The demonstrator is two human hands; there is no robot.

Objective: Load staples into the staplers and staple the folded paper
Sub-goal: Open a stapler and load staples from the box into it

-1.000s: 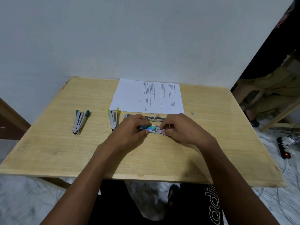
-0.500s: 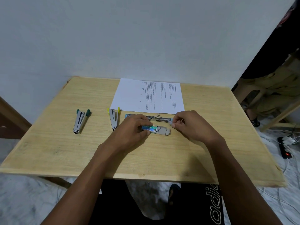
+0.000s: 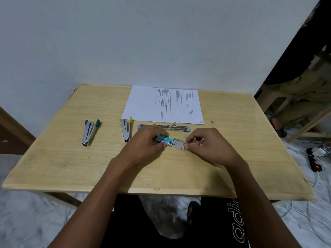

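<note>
Nearest us on the table (image 3: 71,158), our left hand (image 3: 146,142) grips the staple box (image 3: 165,139), fingers curled over it. Our right hand (image 3: 207,145) pinches the end of the grey tray (image 3: 179,144) that sticks out of the box's right side. A short staple strip (image 3: 186,135) lies just behind the tray. Beyond our hands the blue stapler (image 3: 179,127) lies opened out flat. To its left are the yellow stapler (image 3: 126,129) and, farther left, the green stapler (image 3: 89,132). The paper (image 3: 143,104) lies flat at the far edge.
</note>
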